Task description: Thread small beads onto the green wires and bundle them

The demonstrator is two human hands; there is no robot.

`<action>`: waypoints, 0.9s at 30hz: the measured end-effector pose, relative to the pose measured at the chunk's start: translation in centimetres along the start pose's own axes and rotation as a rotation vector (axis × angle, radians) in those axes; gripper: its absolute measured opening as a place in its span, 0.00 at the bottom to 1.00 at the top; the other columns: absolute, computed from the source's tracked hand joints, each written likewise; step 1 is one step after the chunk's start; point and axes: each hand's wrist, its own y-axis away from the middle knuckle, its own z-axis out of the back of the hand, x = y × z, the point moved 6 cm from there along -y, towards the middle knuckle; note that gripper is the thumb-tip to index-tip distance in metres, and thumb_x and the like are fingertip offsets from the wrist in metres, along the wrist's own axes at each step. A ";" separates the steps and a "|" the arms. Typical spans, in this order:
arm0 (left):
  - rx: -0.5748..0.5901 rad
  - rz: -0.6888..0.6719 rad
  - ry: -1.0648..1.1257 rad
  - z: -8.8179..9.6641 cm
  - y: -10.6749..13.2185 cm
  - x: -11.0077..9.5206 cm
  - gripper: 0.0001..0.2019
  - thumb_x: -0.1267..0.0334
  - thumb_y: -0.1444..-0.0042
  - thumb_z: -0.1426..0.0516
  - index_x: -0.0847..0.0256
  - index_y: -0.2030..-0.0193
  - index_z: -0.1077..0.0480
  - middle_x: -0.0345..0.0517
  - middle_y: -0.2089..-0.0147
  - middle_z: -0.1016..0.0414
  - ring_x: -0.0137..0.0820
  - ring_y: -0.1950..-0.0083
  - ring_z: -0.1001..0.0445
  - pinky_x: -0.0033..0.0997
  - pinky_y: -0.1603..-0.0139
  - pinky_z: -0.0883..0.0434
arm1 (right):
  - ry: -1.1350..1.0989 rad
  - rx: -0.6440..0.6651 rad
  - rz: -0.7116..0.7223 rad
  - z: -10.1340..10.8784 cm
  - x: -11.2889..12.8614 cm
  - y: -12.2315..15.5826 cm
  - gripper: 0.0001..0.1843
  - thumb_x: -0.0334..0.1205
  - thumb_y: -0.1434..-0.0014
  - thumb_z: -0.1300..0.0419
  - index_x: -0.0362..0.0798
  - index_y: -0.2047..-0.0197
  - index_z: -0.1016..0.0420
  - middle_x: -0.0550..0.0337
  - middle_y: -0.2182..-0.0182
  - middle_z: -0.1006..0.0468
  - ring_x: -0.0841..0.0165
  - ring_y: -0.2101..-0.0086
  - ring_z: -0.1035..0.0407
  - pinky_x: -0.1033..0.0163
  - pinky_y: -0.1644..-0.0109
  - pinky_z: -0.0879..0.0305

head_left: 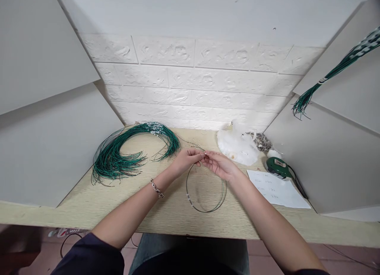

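Note:
My left hand (190, 158) and my right hand (218, 164) meet at the middle of the table, fingertips pinched close together. Between them they hold a thin dark green cord (207, 211), which hangs down in a loop below my fingers and has a few small pale beads on its left side. What exactly the fingertips pinch is too small to make out. Left of my hands lies a curved bundle of green cords (108, 164) with pale beads near its top. A white plastic bag (237, 146) is just beyond my right hand.
Right of the bag are a pile of small metallic pieces (263, 142), a green tape measure (277, 167) and a sheet of paper with writing (276, 190). Another beaded cord bundle (335, 73) hangs at upper right. Grey panels (68, 148) flank the table (103, 211); a white brick-patterned wall (178, 77) stands behind.

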 end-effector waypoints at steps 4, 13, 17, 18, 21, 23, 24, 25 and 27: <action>0.006 -0.001 0.011 -0.1 0.0 0.1 0.13 0.57 0.55 0.41 0.67 0.69 0.26 0.45 0.72 0.27 0.23 0.74 0.34 0.24 0.70 0.36 | 0.003 -0.004 0.016 0.1 0.0 -0.2 0.05 0.34 0.55 0.36 0.43 0.72 0.26 0.61 0.73 0.25 0.75 0.70 0.31 0.70 0.62 0.32; -0.016 0.019 -0.038 0.1 -0.2 0.6 0.15 0.55 0.54 0.42 0.68 0.70 0.27 0.45 0.71 0.26 0.21 0.77 0.36 0.23 0.73 0.38 | 0.049 0.003 0.049 0.2 0.3 -0.2 0.04 0.34 0.55 0.36 0.43 0.72 0.25 0.61 0.73 0.26 0.77 0.70 0.32 0.72 0.61 0.34; -0.019 0.034 -0.056 0.2 -0.2 0.8 0.15 0.55 0.53 0.42 0.68 0.68 0.27 0.46 0.69 0.25 0.21 0.77 0.35 0.23 0.73 0.38 | 0.075 0.020 0.061 0.1 0.4 -0.2 0.05 0.35 0.54 0.36 0.43 0.72 0.25 0.60 0.72 0.25 0.76 0.70 0.31 0.71 0.61 0.33; -0.017 0.038 -0.061 0.2 -0.3 0.8 0.15 0.55 0.52 0.43 0.68 0.67 0.27 0.46 0.69 0.25 0.21 0.77 0.35 0.23 0.73 0.38 | 0.080 0.017 0.060 0.1 0.4 -0.2 0.05 0.35 0.54 0.36 0.43 0.72 0.25 0.60 0.73 0.25 0.76 0.70 0.32 0.71 0.61 0.33; -0.020 0.042 -0.068 0.2 -0.2 0.8 0.15 0.55 0.52 0.43 0.68 0.67 0.27 0.46 0.70 0.25 0.21 0.78 0.35 0.23 0.74 0.38 | 0.097 -0.001 0.056 0.0 0.4 -0.1 0.05 0.35 0.55 0.36 0.43 0.72 0.25 0.60 0.72 0.25 0.76 0.70 0.31 0.71 0.61 0.33; -0.024 0.042 -0.064 0.2 -0.2 0.8 0.16 0.55 0.53 0.43 0.68 0.68 0.27 0.46 0.70 0.25 0.21 0.78 0.35 0.23 0.74 0.38 | 0.110 -0.005 0.061 -0.2 0.4 0.0 0.05 0.36 0.55 0.36 0.44 0.72 0.25 0.60 0.71 0.25 0.76 0.69 0.31 0.70 0.60 0.33; -0.026 0.043 -0.060 0.2 -0.2 0.8 0.16 0.55 0.53 0.43 0.68 0.68 0.27 0.46 0.70 0.25 0.21 0.78 0.35 0.22 0.74 0.38 | 0.116 -0.003 0.064 -0.3 0.5 0.0 0.05 0.36 0.55 0.36 0.44 0.72 0.25 0.60 0.71 0.24 0.76 0.69 0.31 0.70 0.60 0.33; -0.030 0.044 -0.054 0.2 -0.2 0.9 0.16 0.55 0.53 0.43 0.68 0.68 0.27 0.46 0.71 0.26 0.21 0.78 0.35 0.22 0.74 0.38 | 0.122 -0.001 0.066 -0.3 0.5 0.1 0.05 0.37 0.55 0.36 0.44 0.72 0.25 0.60 0.71 0.24 0.76 0.69 0.31 0.70 0.60 0.33; -0.039 0.046 -0.041 0.2 -0.2 0.9 0.15 0.54 0.53 0.42 0.68 0.68 0.27 0.45 0.71 0.26 0.21 0.79 0.35 0.22 0.75 0.38 | 0.130 0.001 0.071 -0.4 0.5 0.1 0.05 0.37 0.55 0.36 0.44 0.72 0.25 0.60 0.71 0.25 0.76 0.70 0.31 0.70 0.61 0.33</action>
